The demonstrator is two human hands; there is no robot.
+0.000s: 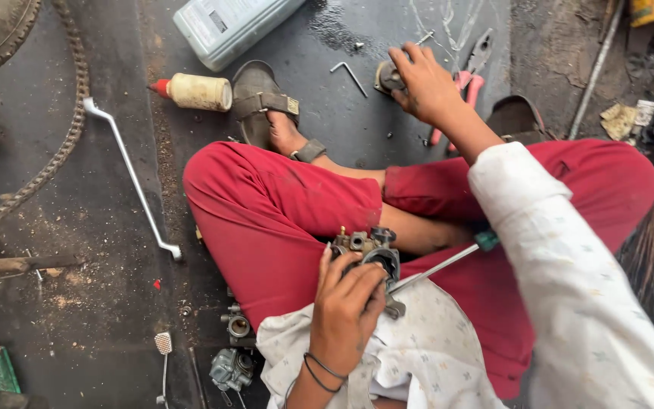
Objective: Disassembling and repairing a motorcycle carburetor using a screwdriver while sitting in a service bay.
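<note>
Near the body, the left hand [346, 307] is closed around a metal carburetor [369, 251] and keeps it over the red trousers [266, 220]. A screwdriver [440, 265] lies across the lap just to the right. Far on the dark floor [107, 227], the right hand [427, 85] grips a small round metal part [387, 76], beside red-handled pliers [472, 72].

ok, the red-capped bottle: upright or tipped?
Tipped. The bottle lies on its side on the floor, red cap pointing left, beside the sandal.
</note>
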